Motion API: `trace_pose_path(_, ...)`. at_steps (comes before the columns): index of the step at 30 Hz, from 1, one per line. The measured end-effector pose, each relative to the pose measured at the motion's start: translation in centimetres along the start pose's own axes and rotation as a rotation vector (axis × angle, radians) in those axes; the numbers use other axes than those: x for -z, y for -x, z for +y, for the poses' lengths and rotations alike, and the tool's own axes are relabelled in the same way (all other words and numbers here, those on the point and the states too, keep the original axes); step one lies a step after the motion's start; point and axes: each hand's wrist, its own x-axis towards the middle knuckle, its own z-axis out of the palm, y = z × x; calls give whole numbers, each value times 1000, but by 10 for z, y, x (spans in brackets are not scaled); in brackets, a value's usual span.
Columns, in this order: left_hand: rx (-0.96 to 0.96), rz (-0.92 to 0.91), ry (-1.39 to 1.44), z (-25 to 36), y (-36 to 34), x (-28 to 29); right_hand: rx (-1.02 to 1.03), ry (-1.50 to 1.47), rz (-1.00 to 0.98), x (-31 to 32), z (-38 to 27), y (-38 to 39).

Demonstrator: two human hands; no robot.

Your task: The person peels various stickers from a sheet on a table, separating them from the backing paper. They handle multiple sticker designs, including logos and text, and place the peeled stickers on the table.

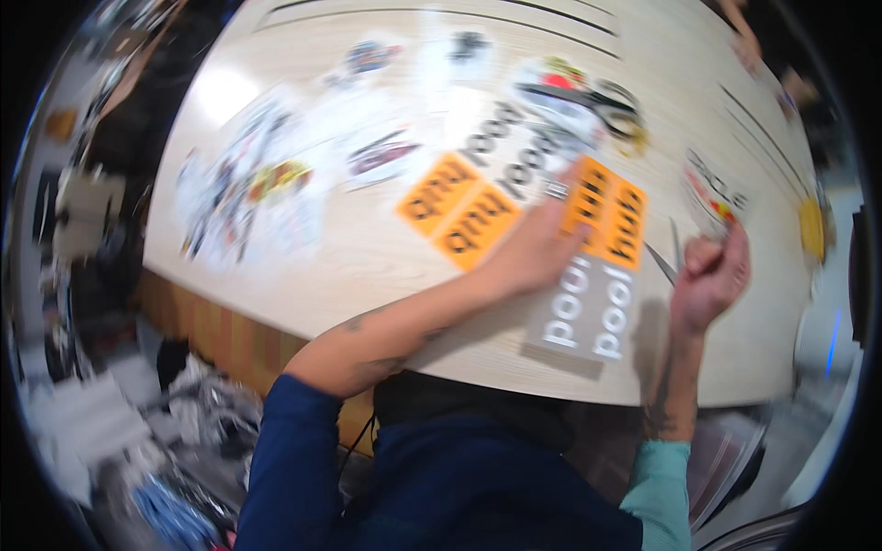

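Note:
My left hand (533,246) grips a transparent sticker sheet (574,308) with bold white lettering on its lower part and orange blocks with black lettering on top. To its right, my right hand (709,283) pinches a small white sticker (709,191) with dark lettering and a red and yellow print, held up off the table. Two thin grey blade tips (663,264) show beside the right wrist; whether that hand holds them I cannot tell. Under and left of my left hand lies another sheet of orange and white stickers (457,216) with black lettering.
A blurred dark long tool with loops (597,99), like scissors, lies across a colourful printed piece. Several printed sticker sheets (248,184) cover the left of the pale wooden table (303,294). Another person's arm (742,35) reaches in at the far right. Clothes (207,413) are heaped at lower left.

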Motion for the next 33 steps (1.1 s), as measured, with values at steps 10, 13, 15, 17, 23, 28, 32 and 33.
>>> trace_pose_path(10, -425, 110, -129, -43, -4, -27, -40, 154, -882, -244, -34, -6)
trace_pose_path(13, -330, 51, -123, -27, -11, -34, -39, 311, -1064, -291, 30, -18)
trace_pose_path(15, -290, 36, -80, -25, -9, -30, -100, 607, -1148, -313, 71, -23)
trace_pose_path(17, -294, 37, -97, -28, -9, -26, 15, 814, -1127, -325, 109, -18)
trace_pose_path(23, -314, 81, 96, -40, -4, -20, 219, 871, -803, -332, 72, -41)
trace_pose_path(28, -452, 286, 82, -39, -10, -20, 361, 880, -708, -220, -6, -64)
trace_pose_path(32, -570, 264, 262, -30, -11, -3, 369, 970, -284, -63, 2, -69)
trace_pose_path(33, -545, 218, 265, -21, -10, -3, 16, 878, -277, -27, 1, -62)
